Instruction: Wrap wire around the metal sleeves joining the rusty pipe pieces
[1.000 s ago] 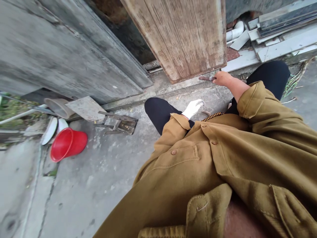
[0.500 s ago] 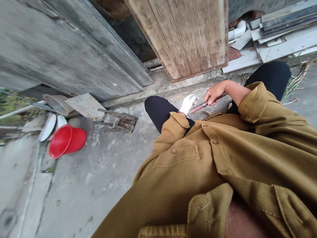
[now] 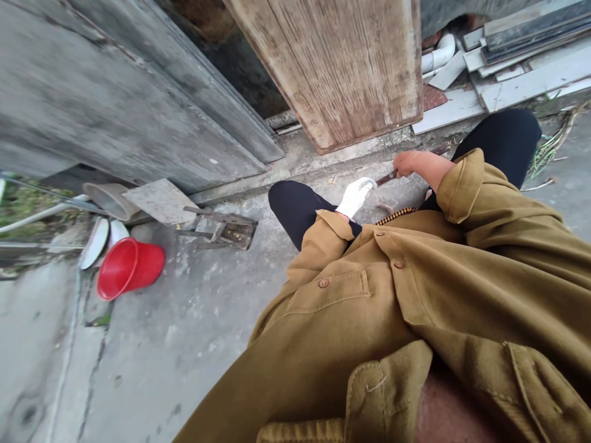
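Note:
My left hand (image 3: 354, 195) wears a white glove, and its fingers curl at the near end of a dark brown stick-like piece (image 3: 386, 178). Bare and closed, my right hand (image 3: 406, 163) grips that piece farther along its length. The far end of the brown piece slants up past my right hand toward my right knee. What kind of thing it is, I cannot make out. Below the hands, a small curved piece (image 3: 386, 208) rests on the ground, beside a black-and-yellow striped cord (image 3: 396, 215).
A weathered wooden board (image 3: 341, 74) leans ahead of me, with grey panels (image 3: 152, 92) at left. A small wooden stool (image 3: 226, 231) lies on the concrete near a red bucket (image 3: 132, 267). Tile offcuts (image 3: 530, 86) and a white pipe elbow (image 3: 441, 54) are at upper right.
The brown piece has shifted up and to the right with my right hand, so less of it shows between the hands. My gloved left hand has moved slightly right.

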`<state>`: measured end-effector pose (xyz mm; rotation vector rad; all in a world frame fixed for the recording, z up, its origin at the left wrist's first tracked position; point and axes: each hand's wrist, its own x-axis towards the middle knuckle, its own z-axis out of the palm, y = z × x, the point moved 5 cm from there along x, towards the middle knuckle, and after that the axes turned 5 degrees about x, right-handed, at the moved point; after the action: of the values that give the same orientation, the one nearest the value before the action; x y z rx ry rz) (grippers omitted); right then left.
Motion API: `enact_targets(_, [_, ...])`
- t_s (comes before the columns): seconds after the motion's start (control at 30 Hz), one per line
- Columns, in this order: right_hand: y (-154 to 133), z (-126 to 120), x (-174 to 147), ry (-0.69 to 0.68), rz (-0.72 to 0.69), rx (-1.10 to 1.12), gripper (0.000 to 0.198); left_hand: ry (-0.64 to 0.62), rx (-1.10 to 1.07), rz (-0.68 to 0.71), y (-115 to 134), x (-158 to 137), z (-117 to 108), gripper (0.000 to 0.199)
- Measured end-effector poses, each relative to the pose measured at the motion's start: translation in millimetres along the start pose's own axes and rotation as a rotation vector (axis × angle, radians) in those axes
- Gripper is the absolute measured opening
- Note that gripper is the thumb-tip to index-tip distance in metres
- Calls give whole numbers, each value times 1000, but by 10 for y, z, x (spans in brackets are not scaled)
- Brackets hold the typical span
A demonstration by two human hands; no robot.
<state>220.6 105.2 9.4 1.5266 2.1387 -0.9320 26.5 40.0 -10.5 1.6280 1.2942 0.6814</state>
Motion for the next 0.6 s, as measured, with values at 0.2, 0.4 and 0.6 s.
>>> enact_targets(0.2, [-298, 323, -213, -496, -104, 119, 18, 110, -23, -34, -104, 47, -117, 28])
enact_targets(0.4, [-334, -218, -449, -188, -368, 379, 30, -6, 22, -83, -157, 41, -7, 31])
enact_targets(0.6, [131, -559, -261, 422, -70, 535, 41, -31, 31, -49, -71, -44, 58, 29])
